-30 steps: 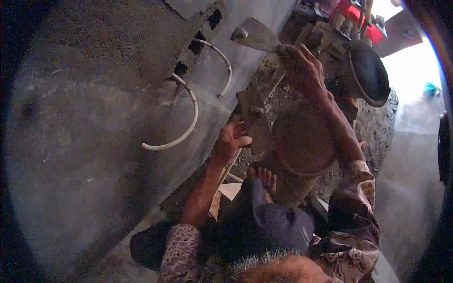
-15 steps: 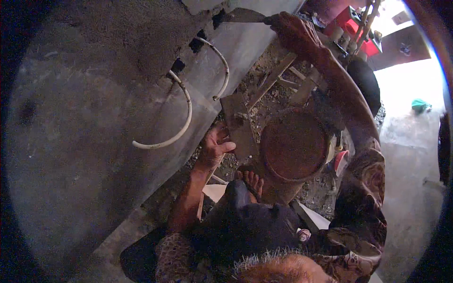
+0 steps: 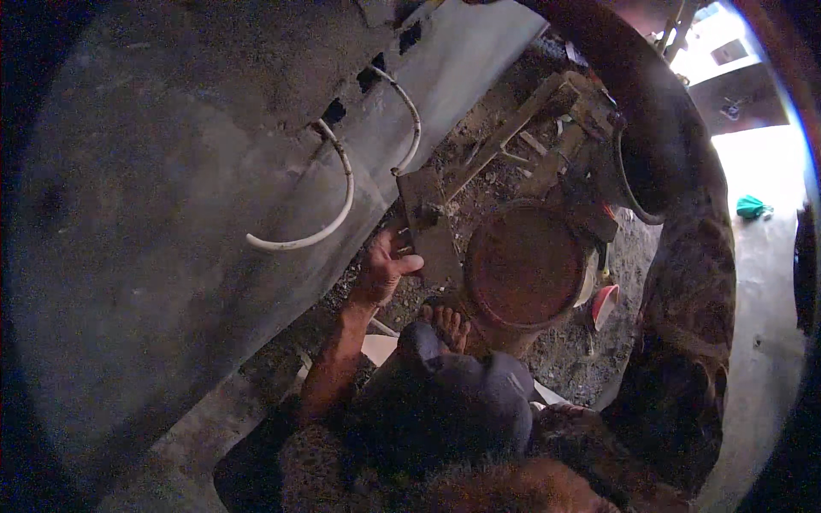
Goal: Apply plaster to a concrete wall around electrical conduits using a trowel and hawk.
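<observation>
My left hand point(image 3: 389, 272) grips the near edge of a flat, dark rectangular board point(image 3: 438, 244), its thumb lying over the top face. A small lump sits on that board. My right arm point(image 3: 633, 51) reaches up along the right side and leaves the picture at the upper edge, so the hand and anything in it are hidden. At the left rises a grey wall point(image 3: 171, 197), with rough darker plaster point(image 3: 248, 68) at its upper part. Two curved white pipes point(image 3: 349, 184) point(image 3: 416, 120) stick out from dark holes in it.
A round tub point(image 3: 526, 265) with a brownish inside stands right of the board. Wooden pieces point(image 3: 505, 128) lie beyond it on littered ground. A red bowl-like piece point(image 3: 605, 306) and a green item point(image 3: 751, 206) are at the right. My bare foot point(image 3: 449, 327) is below the board.
My right hand, which held a trowel by the wall's upper part, has moved up out of the picture. The left hand keeps its grip on the board. The view has shifted slightly.
</observation>
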A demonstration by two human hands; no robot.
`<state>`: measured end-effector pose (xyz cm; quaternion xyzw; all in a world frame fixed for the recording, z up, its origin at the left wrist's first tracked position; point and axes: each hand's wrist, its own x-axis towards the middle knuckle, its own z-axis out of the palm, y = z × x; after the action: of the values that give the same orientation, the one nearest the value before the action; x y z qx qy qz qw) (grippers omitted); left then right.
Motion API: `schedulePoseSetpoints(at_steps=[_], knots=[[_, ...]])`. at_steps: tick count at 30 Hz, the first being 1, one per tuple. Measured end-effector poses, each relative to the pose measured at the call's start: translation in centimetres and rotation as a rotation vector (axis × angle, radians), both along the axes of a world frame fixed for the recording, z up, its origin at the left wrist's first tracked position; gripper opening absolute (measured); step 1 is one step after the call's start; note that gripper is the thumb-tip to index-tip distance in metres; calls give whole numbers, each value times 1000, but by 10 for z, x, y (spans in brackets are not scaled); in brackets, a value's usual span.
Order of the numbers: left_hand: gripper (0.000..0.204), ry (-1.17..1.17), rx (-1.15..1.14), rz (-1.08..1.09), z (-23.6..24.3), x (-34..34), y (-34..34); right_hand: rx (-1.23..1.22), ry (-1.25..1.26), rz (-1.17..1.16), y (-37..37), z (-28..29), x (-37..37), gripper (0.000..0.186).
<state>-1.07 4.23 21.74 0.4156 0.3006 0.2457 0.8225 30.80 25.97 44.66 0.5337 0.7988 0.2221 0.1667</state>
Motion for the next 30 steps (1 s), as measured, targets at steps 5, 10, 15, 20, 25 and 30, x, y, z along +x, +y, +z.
schedulePoseSetpoints(at_steps=[5,10,15,20,25,30], knots=[[60,22,-4,-25,16,7,1,-67,-83,35,20,35,-20,34],[60,-75,-20,-47,15,13,4,144,-205,-2,15,48,10,32],[63,-81,-54,-13,19,1,12,59,-8,-142,-33,52,10,27],[63,-7,51,-40,17,2,13,97,-41,53,-10,-4,-2,24],[62,-9,24,-83,5,13,4,-93,-130,-214,-14,45,-20,20],[65,93,128,-68,2,-1,11,6,6,-158,-32,56,4,20]])
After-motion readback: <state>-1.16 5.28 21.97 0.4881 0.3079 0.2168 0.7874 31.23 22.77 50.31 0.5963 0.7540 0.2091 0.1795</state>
